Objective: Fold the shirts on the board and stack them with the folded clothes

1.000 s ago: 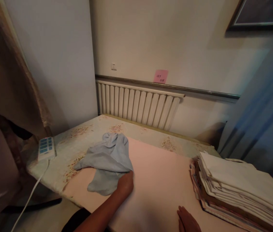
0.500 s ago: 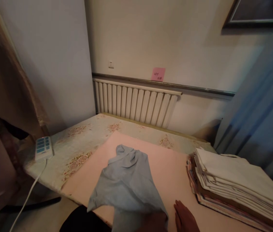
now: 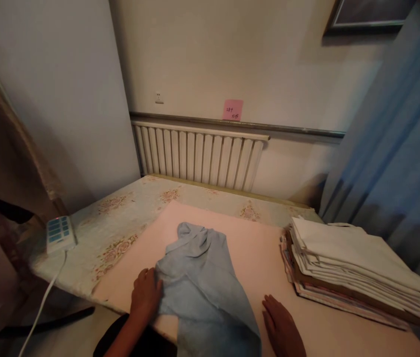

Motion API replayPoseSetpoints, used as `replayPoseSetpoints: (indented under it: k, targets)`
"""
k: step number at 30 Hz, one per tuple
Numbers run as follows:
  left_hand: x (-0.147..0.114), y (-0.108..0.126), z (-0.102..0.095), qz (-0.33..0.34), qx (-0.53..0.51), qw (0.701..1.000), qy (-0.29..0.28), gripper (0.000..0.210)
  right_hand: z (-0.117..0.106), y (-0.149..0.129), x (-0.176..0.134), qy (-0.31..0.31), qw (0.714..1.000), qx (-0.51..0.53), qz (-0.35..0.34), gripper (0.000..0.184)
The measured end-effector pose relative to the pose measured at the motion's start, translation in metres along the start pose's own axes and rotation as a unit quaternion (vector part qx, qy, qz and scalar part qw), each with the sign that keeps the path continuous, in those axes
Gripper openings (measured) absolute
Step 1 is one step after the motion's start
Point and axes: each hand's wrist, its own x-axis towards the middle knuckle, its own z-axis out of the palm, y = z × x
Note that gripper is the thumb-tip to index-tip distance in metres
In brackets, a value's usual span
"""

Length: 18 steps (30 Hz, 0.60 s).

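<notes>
A light blue cloth garment (image 3: 206,282) lies creased in the middle of a pink sheet (image 3: 262,258), its near end running out of the bottom of the view. At its left edge, my left hand (image 3: 146,295) rests with the thumb side touching the fabric and the fingers loosely bent on the sheet. To the right of the garment, my right hand (image 3: 282,325) lies on the pink sheet, apart from the cloth, its fingers stretched out and holding nothing.
A stack of folded white and coloured cloths (image 3: 351,267) stands on the right. The flowered tablecloth (image 3: 120,213) shows beyond the sheet. A power strip (image 3: 60,234) with a white cord sits at the left edge. Behind are a radiator (image 3: 198,153) and a blue curtain (image 3: 388,163).
My left hand has come into clear view at the garment's left edge. The garment's lower left corner, spread outward before, is now drawn inward. My right hand stays on the sheet.
</notes>
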Motion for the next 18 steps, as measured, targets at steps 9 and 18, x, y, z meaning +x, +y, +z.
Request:
replayPoseSetpoints:
  k: [9,18]
  targets:
    - [0.012,-0.008,0.013,-0.065,-0.078,0.991,-0.092,0.041,-0.008,-0.032,-0.001,-0.048,0.968,0.165,0.182,0.043]
    - [-0.028,-0.003,0.008,-0.075,-0.264,0.942,-0.193,0.022,-0.009,-0.075,0.004,-0.129,0.952,0.242,0.137,0.069]
